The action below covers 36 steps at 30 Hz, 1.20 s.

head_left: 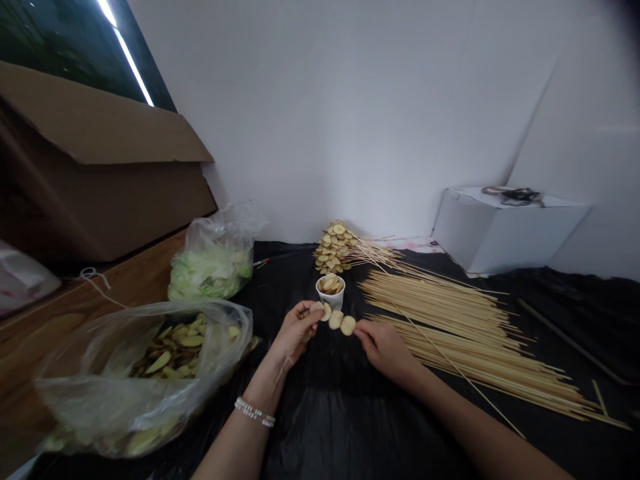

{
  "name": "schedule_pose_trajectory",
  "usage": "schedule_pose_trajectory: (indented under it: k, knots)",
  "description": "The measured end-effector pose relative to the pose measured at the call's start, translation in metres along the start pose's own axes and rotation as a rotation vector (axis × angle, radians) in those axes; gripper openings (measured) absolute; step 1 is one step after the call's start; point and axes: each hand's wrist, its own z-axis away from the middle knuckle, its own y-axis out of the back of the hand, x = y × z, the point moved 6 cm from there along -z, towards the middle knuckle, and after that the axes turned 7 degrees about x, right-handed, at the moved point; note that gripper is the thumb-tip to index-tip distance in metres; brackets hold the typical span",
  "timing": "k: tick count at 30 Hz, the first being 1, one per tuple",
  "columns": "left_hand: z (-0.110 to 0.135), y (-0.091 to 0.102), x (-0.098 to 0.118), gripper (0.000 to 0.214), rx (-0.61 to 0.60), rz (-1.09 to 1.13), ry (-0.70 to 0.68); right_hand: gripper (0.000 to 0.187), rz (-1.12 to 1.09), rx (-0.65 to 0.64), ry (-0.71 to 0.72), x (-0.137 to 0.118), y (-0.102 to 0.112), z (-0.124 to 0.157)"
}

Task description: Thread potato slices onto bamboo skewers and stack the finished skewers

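Observation:
In front of the white cup, my left hand [299, 328] pinches a pale potato slice between thumb and fingers. Several round potato slices [336, 320] line up in a row from there to my right hand [384, 348]. The right fingers are closed at the near end of this row, on a thin bamboo skewer mostly hidden by the slices and the hand. Just beyond the left fingertips stands the white cup [331, 293], filled with potato slices [330, 285].
Loose bamboo skewers [445, 307] lie in wide bundles at right. Behind the cup, filled potato skewers [334, 245] are stacked. An open plastic bag [220, 360] of slices and a bag of green leaves [210, 267] sit left. A cardboard box [125, 200] and white box [520, 230] flank the black sheet [330, 427].

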Motion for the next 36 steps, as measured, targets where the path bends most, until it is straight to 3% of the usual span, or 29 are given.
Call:
schedule_pose_trajectory:
  k: [20, 36]
  knots:
    - [-0.0018, 0.0079, 0.0006, 0.031, 0.087, -0.105, -0.015, 0.026, 0.057, 0.011, -0.019, 0.004, -0.0009, -0.0001]
    - [0.0019, 0.0005, 0.0005, 0.037, 0.014, -0.128, 0.032, 0.026, -0.028, -0.005, -0.013, 0.0007, -0.0017, 0.0001]
